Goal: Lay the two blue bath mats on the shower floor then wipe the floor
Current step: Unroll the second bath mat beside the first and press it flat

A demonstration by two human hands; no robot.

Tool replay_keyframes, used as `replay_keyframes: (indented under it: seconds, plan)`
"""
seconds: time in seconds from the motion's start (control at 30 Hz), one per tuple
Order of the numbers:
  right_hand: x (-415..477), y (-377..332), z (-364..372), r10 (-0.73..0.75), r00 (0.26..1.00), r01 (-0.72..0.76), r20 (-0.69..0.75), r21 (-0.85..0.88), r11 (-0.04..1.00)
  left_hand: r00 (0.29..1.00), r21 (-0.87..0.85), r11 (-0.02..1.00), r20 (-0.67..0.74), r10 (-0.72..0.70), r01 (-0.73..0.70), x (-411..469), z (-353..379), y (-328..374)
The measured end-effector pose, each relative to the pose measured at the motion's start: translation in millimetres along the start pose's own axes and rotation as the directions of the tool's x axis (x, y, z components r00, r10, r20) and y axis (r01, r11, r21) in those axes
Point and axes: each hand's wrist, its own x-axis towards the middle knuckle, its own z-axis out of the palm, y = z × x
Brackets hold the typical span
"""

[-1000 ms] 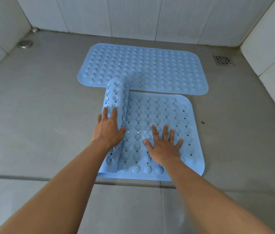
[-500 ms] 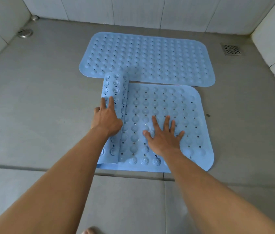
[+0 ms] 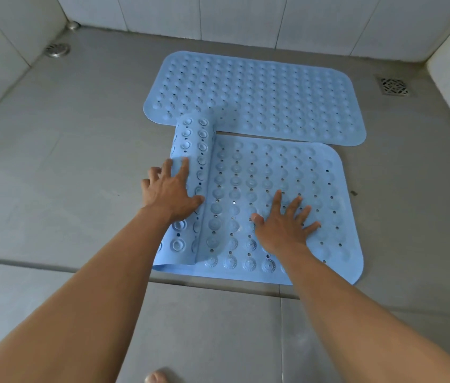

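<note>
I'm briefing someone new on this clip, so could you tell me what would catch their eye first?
Two blue bath mats stand out on the grey shower floor: the far mat lies flat near the back wall, while the near mat has its left part still rolled. The left hand rests on that roll, and the right hand presses flat, fingers spread, on the unrolled part.

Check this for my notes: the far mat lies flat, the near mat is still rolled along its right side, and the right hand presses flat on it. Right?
Not quite. In the head view the near mat's roll runs along its left side, under the left hand. The far mat lies flat, and the right hand presses flat on the near mat.
</note>
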Motion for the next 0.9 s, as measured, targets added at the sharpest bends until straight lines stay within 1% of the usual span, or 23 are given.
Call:
replay_keyframes:
  seconds: [0.07,0.1,0.13,0.23,0.37,0.43,0.53,0.57,0.7,0.77,0.83,0.9]
  plan:
    - [-2,-17,0,-0.109,0.993,0.107,-0.043,-0.047,0.993,1.000,-0.002,1.000,0.016,-0.019,0.019,1,-6,-1]
    - [-2,-26,0,-0.166,0.986,0.165,-0.031,-0.047,0.985,0.999,-0.035,0.999,0.031,-0.022,0.023,2,-8,0]
    - [-2,-33,0,-0.193,0.981,0.193,0.002,-0.028,0.981,0.999,-0.067,0.997,0.045,-0.023,0.026,2,-10,0]
    - [3,-38,2,-0.160,0.982,0.159,0.102,0.016,0.987,0.998,-0.116,0.993,0.055,-0.024,0.030,-1,-15,1]
    - [2,-27,5,-0.162,0.984,0.163,0.071,0.004,0.987,0.991,-0.146,0.987,0.128,-0.044,0.062,1,-17,-10]
    - [3,-25,4,-0.152,0.987,0.152,0.061,0.005,0.988,0.985,-0.126,0.988,0.156,-0.068,0.088,4,-17,-17]
    - [2,-24,3,-0.128,0.990,0.127,0.065,0.029,0.992,0.993,-0.040,0.996,0.083,-0.080,0.084,6,-15,-23]
    - [2,-25,3,-0.122,0.990,0.120,0.069,0.036,0.992,0.996,-0.035,0.996,0.053,-0.075,0.077,5,-14,-23]
    - [2,-31,5,-0.097,0.993,0.097,0.060,0.014,0.995,0.998,0.010,0.998,0.033,-0.056,0.055,4,-11,-29]
    - [1,-34,6,-0.100,0.995,0.101,0.023,-0.028,0.995,0.998,0.078,0.996,-0.058,-0.032,0.037,4,-13,-31]
    - [-3,-40,8,-0.138,0.990,0.135,-0.041,-0.074,0.988,0.988,0.152,0.988,-0.151,0.012,0.011,4,-15,-31]
    - [-5,-53,9,-0.217,0.972,0.208,-0.085,-0.110,0.972,0.988,0.140,0.990,-0.155,0.019,0.002,5,-16,-33]
